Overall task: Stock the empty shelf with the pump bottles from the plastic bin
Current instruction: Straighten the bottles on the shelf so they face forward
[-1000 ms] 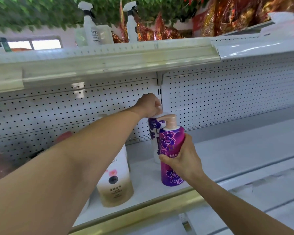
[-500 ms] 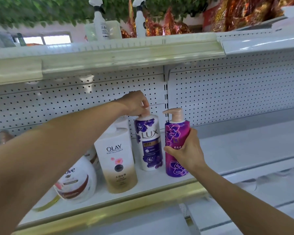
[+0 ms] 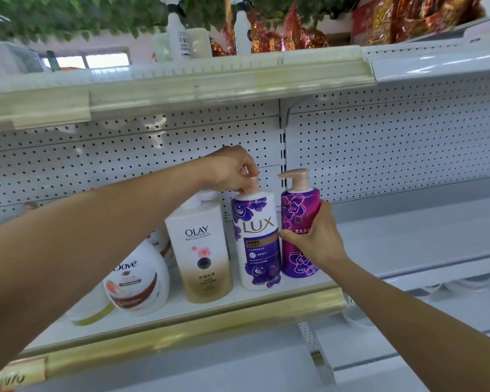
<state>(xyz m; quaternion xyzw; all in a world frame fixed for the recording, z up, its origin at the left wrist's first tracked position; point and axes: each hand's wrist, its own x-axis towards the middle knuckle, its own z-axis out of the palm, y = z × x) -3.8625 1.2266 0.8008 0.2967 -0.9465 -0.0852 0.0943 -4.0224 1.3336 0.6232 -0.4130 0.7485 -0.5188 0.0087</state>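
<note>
On the white shelf (image 3: 266,302) with a gold front strip stand several pump bottles. My left hand (image 3: 232,171) pinches the pump top of the white and purple LUX bottle (image 3: 259,244), which stands upright near the shelf's front. Right beside it stands the magenta flower-print pump bottle (image 3: 296,210), and my right hand (image 3: 314,236) grips its body from the right. Left of these are a white and gold OLAY bottle (image 3: 201,250) and a round white Dove bottle (image 3: 136,278). The plastic bin is out of view.
A perforated white back panel (image 3: 379,154) runs behind the shelf. An upper shelf (image 3: 210,77) overhangs closely, carrying white spray bottles (image 3: 177,29) and shiny red-gold packages (image 3: 393,18). To the right lies a bare white shelf section (image 3: 422,239).
The white LUX bottle has come forward from behind the magenta one and now stands beside it at the front. The view shifted left, revealing the OLAY and Dove bottles.
</note>
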